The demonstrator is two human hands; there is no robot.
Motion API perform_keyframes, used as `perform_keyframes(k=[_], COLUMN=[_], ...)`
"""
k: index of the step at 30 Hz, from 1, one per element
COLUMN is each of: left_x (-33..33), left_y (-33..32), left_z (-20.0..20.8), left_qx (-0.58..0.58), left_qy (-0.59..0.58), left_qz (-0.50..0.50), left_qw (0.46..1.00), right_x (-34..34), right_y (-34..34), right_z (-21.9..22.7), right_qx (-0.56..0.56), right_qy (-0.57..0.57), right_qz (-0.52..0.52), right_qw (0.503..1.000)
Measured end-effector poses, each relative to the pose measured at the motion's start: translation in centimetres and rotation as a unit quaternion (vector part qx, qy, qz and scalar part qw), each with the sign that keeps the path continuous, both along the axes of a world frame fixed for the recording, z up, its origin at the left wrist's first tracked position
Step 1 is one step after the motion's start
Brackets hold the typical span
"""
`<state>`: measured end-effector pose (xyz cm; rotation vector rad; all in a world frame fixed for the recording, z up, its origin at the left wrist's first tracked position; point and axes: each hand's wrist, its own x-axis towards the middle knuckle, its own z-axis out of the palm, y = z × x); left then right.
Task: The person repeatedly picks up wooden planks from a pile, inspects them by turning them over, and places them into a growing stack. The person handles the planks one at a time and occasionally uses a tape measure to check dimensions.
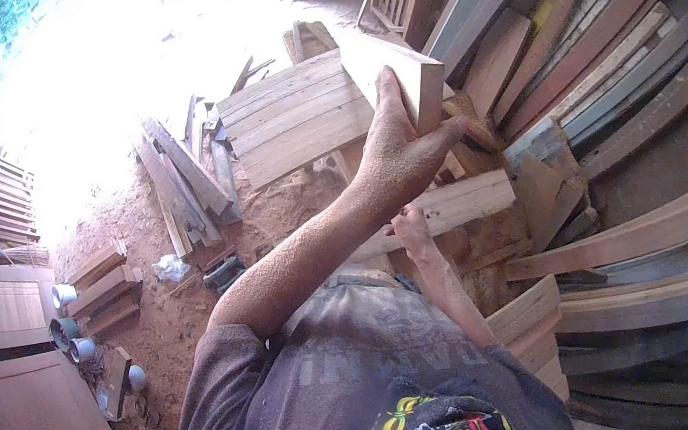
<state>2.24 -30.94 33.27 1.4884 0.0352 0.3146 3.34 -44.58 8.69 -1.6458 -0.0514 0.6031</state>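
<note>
In the head view, the person's left hand (412, 134) grips a pale, square-edged wooden beam (387, 53) nr its close end, thumb by the end face & a finger laid along the side. The beam sticks out ahead, tilted, above a light-brown panel of joined planks (291, 125); can't tell if its far end touches anything, b/c glare washes it out.

It's prob. stiff, solid & fairly heavy for its length, so an end hold likely lets the far end dip; a grip nr mid-length w/ the other hand under it should balance better. Not fragile, though corners could chip. Sawdust coats the left forearm, so the smooth faces may be a bit slippery.

The right hand (410, 227) is low, fingers curled, by a flat pale-brown board (475, 197); can't tell if it's holding anything.

Textures: straight grain on the panel, rough grey-brown offcuts (188, 180) on reddish, crumbly ground (162, 309), long timbers stacked at right (639, 224), bent-looking prob. from the lens.
</note>
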Motion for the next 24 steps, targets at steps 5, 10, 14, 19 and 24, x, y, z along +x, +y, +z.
perform_keyframes(k=[5,10,14,19,24], left_x=[-2.4,-10.9,-15.7,-14.4,-12.8], left_y=[1.9,7.4,10.9,13.4,15.9], left_z=[-0.1,-1.4,-5.9,-12.8,-24.1], left_qx=[0.014,-0.065,-0.233,-0.384,-0.321], left_qy=[-0.010,0.011,0.067,0.139,0.288], left_qz=[0.030,0.150,0.175,0.067,0.039], left_qw=[0.999,0.986,0.954,0.910,0.902], right_x=[0.1,1.4,2.7,6.0,8.2], right_y=[1.1,2.8,4.4,4.2,1.7], right_z=[1.2,4.4,7.7,4.9,-3.6], right_qx=[0.012,0.073,0.191,0.228,0.073], right_qy=[-0.015,-0.023,0.055,0.086,0.085], right_qz=[0.033,0.035,-0.027,-0.154,-0.215], right_qw=[0.999,0.996,0.980,0.958,0.970])
